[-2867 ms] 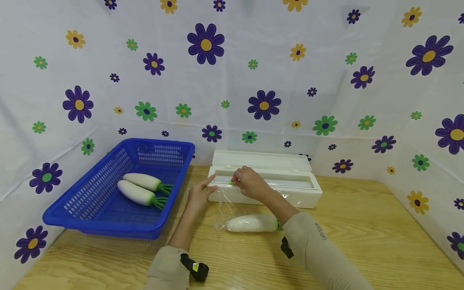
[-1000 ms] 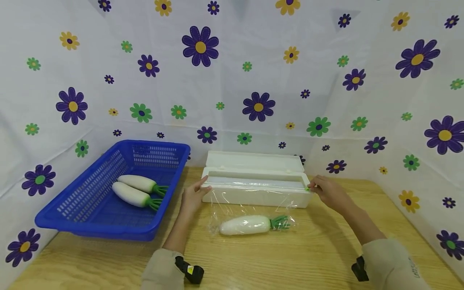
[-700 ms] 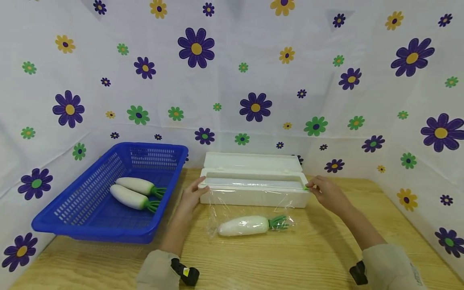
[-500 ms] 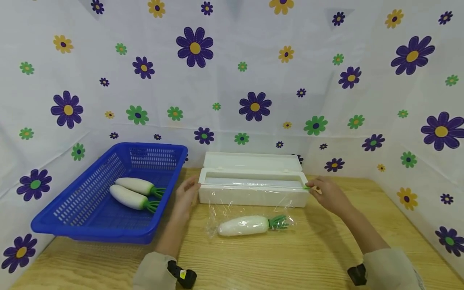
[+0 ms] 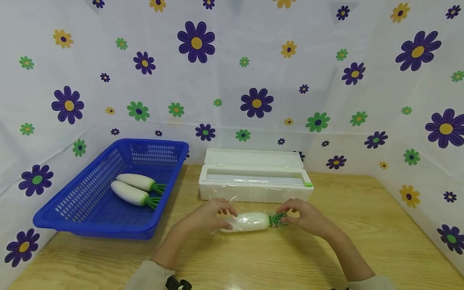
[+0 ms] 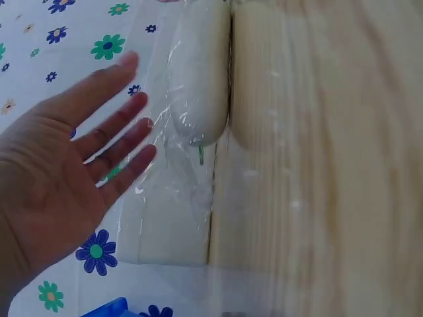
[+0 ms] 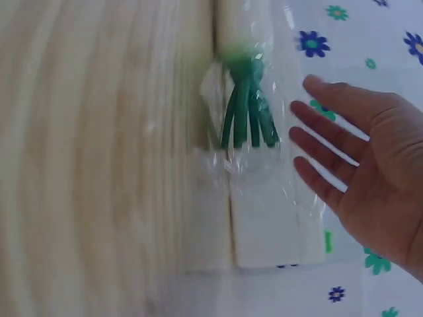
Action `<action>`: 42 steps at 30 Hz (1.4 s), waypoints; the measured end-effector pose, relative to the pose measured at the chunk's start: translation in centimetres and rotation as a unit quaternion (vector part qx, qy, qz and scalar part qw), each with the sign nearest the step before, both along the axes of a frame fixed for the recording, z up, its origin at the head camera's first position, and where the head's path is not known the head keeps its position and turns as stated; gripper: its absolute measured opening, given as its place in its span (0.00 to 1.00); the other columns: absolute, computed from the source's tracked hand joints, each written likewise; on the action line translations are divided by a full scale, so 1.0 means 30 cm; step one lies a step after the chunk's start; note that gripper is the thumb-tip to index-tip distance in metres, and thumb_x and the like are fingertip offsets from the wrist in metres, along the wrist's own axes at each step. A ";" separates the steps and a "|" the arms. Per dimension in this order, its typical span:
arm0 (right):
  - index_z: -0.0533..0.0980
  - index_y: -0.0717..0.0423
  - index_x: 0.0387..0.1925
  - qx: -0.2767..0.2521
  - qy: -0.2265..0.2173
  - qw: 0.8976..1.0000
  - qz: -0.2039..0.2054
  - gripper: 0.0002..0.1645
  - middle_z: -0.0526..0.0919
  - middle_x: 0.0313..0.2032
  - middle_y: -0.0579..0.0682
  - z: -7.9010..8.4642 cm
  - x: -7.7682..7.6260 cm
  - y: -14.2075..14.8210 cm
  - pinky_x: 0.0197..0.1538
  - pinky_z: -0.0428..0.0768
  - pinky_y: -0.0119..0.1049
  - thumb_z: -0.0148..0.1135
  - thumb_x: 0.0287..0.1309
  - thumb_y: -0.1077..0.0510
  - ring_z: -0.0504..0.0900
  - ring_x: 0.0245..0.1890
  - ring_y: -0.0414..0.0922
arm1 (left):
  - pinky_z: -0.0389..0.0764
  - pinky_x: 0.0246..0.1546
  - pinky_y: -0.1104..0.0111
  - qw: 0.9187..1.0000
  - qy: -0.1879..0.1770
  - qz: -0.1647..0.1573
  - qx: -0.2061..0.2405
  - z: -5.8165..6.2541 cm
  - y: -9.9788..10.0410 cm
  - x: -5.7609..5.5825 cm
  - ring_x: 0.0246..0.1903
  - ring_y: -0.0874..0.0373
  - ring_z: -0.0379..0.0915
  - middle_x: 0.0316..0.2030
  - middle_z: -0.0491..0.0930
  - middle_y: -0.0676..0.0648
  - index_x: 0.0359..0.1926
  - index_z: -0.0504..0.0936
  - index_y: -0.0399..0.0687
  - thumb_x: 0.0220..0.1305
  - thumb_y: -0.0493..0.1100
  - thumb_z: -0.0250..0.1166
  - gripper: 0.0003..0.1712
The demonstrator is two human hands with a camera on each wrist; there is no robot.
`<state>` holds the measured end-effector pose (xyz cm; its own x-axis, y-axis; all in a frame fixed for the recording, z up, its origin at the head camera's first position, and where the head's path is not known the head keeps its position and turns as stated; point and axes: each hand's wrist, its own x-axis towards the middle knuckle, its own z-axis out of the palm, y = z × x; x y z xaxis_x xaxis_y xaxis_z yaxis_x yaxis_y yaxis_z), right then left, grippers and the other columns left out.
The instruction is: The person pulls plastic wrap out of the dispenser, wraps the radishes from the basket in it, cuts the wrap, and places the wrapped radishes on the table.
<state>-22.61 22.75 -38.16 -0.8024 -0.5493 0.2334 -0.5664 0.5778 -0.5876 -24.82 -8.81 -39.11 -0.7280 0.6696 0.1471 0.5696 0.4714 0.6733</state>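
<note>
A white radish (image 5: 250,222) with green stalks lies on the wooden table under thin cling film (image 5: 232,200). The film runs from a white cling film box (image 5: 253,193) behind it, whose lid stands raised and whose roll shows inside. A green slide cutter (image 5: 308,184) sits at the box's right end. My left hand (image 5: 208,215) hovers around the radish's blunt end, fingers spread and loosely bent. Over the stalks, my right hand (image 5: 308,217) is held the same way. Both wrist views show the palms and fingers beside the film, holding nothing.
On the left, a blue plastic basket (image 5: 98,230) holds two more white radishes (image 5: 135,189). A white flower-printed sheet (image 5: 232,80) hangs behind and along both sides of the wooden table (image 5: 250,257).
Earlier the right hand drew the green cutter from left to right along the box while the left steadied it. Both hands have since let go and come forward to the radish's ends.
</note>
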 end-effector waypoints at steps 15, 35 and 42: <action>0.77 0.54 0.42 -0.028 0.025 0.999 -0.028 0.21 0.74 0.47 0.51 -0.142 -0.028 0.005 0.52 0.70 0.52 0.69 0.43 0.69 0.71 0.49 0.53 | 0.73 0.41 0.68 0.999 -0.008 0.026 -0.021 -0.079 -0.002 -0.015 0.40 0.61 0.70 0.46 0.74 0.56 0.48 0.77 0.51 0.46 0.36 0.73 0.26; 0.77 0.65 0.46 -0.037 -0.033 0.997 -0.064 0.13 0.80 0.37 0.52 -0.104 -0.026 0.005 0.37 0.75 0.35 0.55 0.60 0.64 0.76 0.35 0.46 | 0.77 0.34 0.67 0.994 -0.070 0.060 0.056 -0.090 -0.014 -0.023 0.37 0.54 0.77 0.47 0.76 0.41 0.52 0.76 0.39 0.63 0.35 0.59 0.16; 0.78 0.63 0.44 -0.022 -0.053 0.990 -0.131 0.11 0.80 0.40 0.54 -0.108 -0.027 -0.016 0.41 0.73 0.41 0.54 0.62 0.65 0.73 0.37 0.44 | 0.77 0.35 0.67 0.991 -0.088 0.087 0.059 -0.086 -0.003 -0.029 0.38 0.55 0.75 0.47 0.76 0.43 0.58 0.73 0.41 0.68 0.39 0.53 0.19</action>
<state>-23.44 22.26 -41.41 -0.9376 -0.3095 0.1588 -0.3335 0.6699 -0.6633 -25.68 -8.91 -41.68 -0.8518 0.5181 0.0771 0.3556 0.4638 0.8115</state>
